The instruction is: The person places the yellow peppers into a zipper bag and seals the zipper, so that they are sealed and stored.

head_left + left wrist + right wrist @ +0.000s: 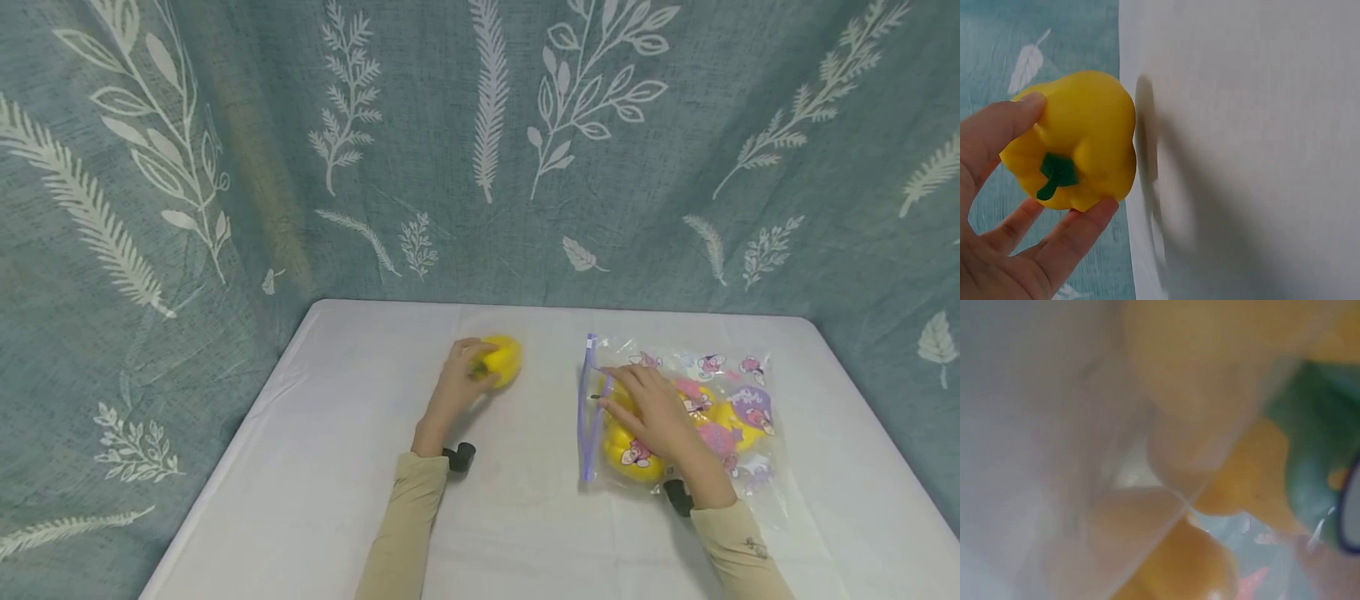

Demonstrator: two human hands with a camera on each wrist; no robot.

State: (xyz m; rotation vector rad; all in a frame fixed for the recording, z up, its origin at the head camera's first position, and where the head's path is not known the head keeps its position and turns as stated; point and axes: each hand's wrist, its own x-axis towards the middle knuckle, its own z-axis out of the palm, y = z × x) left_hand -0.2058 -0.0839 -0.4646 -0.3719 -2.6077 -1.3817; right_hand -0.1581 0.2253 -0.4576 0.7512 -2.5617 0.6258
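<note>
In the left wrist view a yellow bell pepper (pixel 1094 119) with a green stem sits between the thumb and fingers of my left hand (pixel 457 379). The head view has this pepper left of a clear zip bag (pixel 690 346) with a purple zip strip and pink cartoon prints. My right hand (pixel 660 412) lies over the bag, its thumb and fingertips holding the plastic by the zip end. Inside the bag are more yellow peppers (pixel 633 458), partly hidden by that hand. Hazy plastic blurs the right wrist view, where yellow shapes (pixel 1179 562) and green print (pixel 1304 425) show.
A white-covered table (pixel 315 517) carries everything. Teal curtains (pixel 450 150) with white leaf patterns hang behind it and along the left side. Dark wrist cameras (pixel 461 457) sit beside both wrists.
</note>
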